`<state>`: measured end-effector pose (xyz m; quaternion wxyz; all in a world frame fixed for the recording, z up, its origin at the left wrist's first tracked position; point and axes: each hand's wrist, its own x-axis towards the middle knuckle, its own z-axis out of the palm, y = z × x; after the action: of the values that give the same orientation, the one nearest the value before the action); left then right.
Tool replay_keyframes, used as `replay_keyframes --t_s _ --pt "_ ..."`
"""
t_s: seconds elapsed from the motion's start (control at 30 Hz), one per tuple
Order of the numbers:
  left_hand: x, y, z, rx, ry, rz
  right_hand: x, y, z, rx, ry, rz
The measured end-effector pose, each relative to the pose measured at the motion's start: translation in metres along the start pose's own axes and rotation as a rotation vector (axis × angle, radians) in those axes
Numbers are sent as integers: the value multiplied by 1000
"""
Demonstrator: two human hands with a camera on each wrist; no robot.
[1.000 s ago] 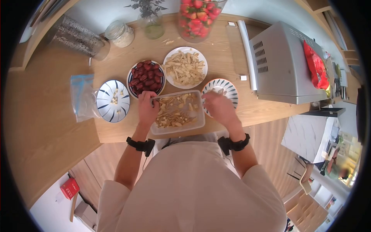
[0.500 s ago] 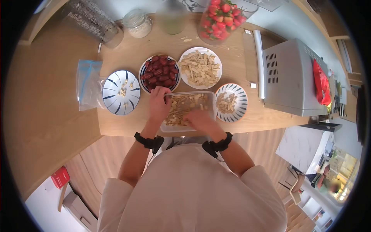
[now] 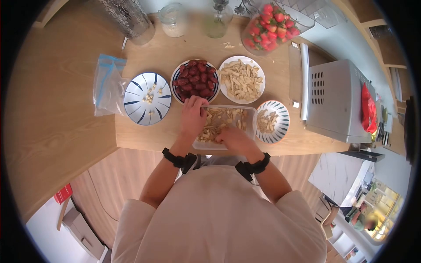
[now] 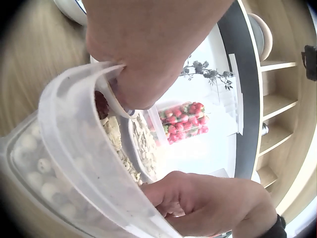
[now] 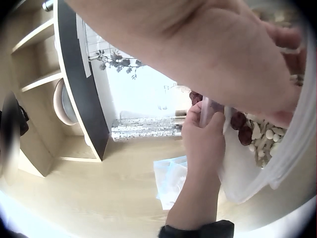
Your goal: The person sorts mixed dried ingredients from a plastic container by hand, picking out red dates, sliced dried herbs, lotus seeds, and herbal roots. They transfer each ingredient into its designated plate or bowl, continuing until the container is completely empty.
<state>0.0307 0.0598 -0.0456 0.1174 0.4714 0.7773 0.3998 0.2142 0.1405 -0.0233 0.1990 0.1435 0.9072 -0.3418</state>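
A translucent plastic container (image 3: 255,125) holds pale dried slices (image 3: 209,132). In the left wrist view, round white seeds (image 4: 47,191) show through its wall. My left hand (image 3: 193,117) grips the container's far left corner, with the thumb over the rim. Inside the container is my right hand (image 3: 237,142), fingers curled down among the slices. Its fingertips are hidden, so I cannot tell whether they hold a piece. Just right of the container stands a small orange-rimmed plate (image 3: 280,136) with a few slices (image 3: 266,119) on it.
Behind the container are a bowl of red dates (image 3: 196,81) and a white plate (image 3: 262,87) heaped with slices. A blue-striped plate (image 3: 133,109) and a zip bag (image 3: 109,85) lie left. Strawberries (image 3: 274,28), a glass jar (image 3: 173,22) and a silver appliance (image 3: 331,96) stand farther back.
My right hand has moved from over the orange-rimmed plate leftward into the container, and its fingers stay there. My left hand keeps its grip on the corner. The head view has shifted.
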Motion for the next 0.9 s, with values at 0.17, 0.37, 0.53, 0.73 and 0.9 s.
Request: replay_keyframes --t_s 0.17,0.37,0.53,0.73,0.9 --pt "0 0 1 -20 24 25 -2 -1 -2 62 -4 -30" --pt "0 -2 2 -34 18 26 -4 5 -1 243 -2 -51" --pt "0 -2 3 -44 14 27 -6 5 -6 313 -4 -17" --pt "1 -3 3 -17 -2 31 -5 7 -12 343 -39 -16" --pt "1 -2 3 9 13 55 -1 18 -10 368 -160 -82"
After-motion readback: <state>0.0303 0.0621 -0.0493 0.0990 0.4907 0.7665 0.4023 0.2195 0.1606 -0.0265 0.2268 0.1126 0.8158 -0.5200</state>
